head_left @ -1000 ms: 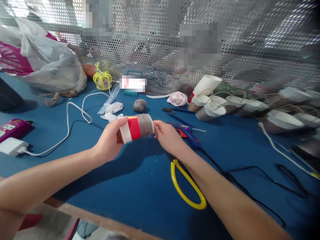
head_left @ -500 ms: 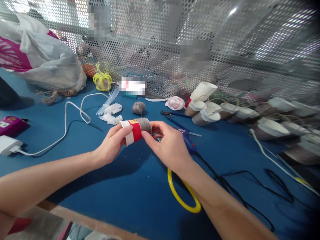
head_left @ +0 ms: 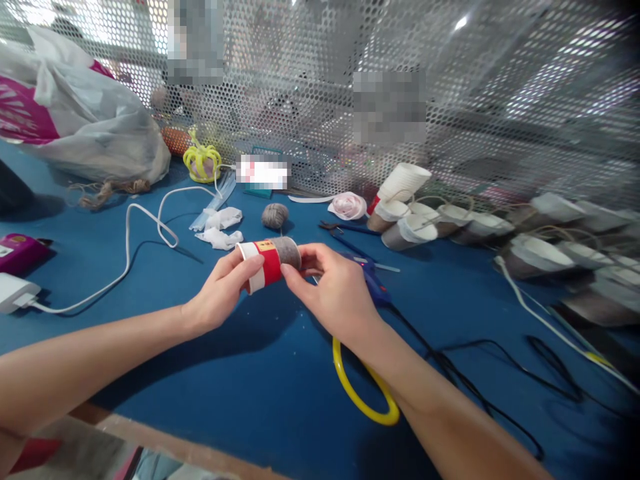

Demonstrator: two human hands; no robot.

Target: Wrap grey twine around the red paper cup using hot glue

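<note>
A red and white paper cup [head_left: 271,267] lies on its side in the air between my hands, its lower part wound with grey yarn. My left hand [head_left: 225,283] is closed round the white rim end, thumb on top. At the other end, my right hand [head_left: 333,283] has thumb and fingers on the grey-wrapped base. Just behind the cup sits a grey yarn ball [head_left: 275,215], with a strand running down towards the cup. Under and behind my right hand lies a blue glue gun [head_left: 373,277], partly hidden.
Pliers [head_left: 350,228] lie beyond my right hand. Stacked white cups [head_left: 406,179] and several wrapped cups stand back right. A yellow ring [head_left: 367,397] is under my right forearm. A white cable [head_left: 131,233] crosses the left side; a plastic bag [head_left: 110,127] stands behind it.
The whole view has shifted slightly. Both hands keep nearly the same hold on the cup, and the yarn ball stays on the table.
</note>
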